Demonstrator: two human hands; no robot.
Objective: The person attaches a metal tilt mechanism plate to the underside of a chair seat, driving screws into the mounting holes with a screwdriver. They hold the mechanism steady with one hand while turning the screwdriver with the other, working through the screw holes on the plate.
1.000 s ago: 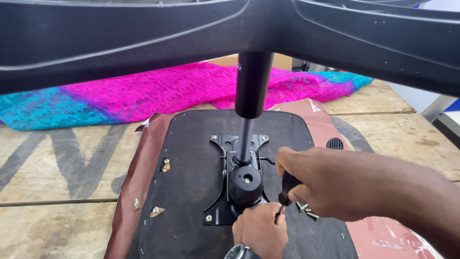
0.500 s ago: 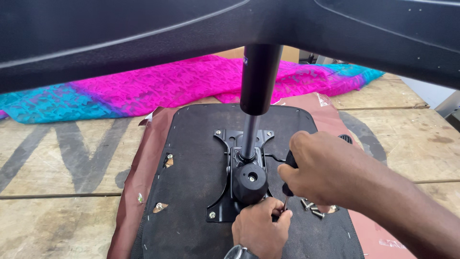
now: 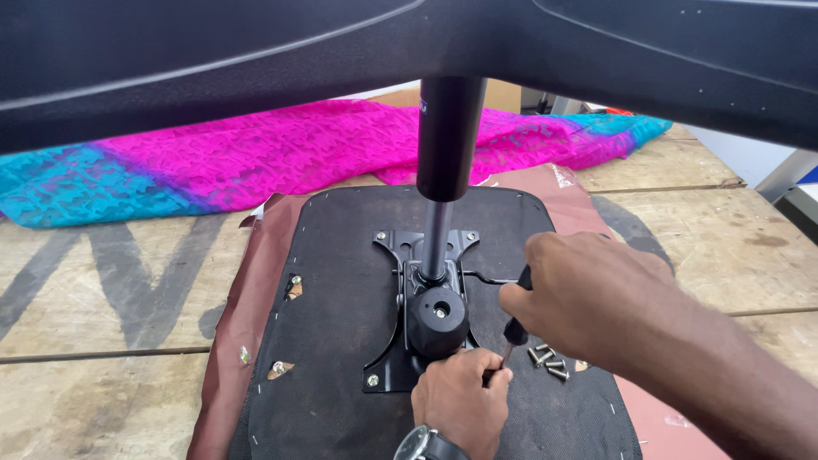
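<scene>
At lower centre my right hand (image 3: 596,298) clenches the screwdriver (image 3: 511,328) by its stiff, grippy handle; my left hand (image 3: 460,400) pinches the thin shaft near the mounting plate (image 3: 388,358) on the chair seat underside (image 3: 341,341). Loose screws (image 3: 545,359) look small, slippery.

Black-handled screwdriver (image 3: 514,328), tilted, tip low beside black metal mechanism plate (image 3: 388,375), loose screws (image 3: 545,361) alongside

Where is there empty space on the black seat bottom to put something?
The seat underside is bare left of the metal plate, apart from two small clips. The front right is crowded: left hand, right hand on the screwdriver, and loose screws.
</scene>
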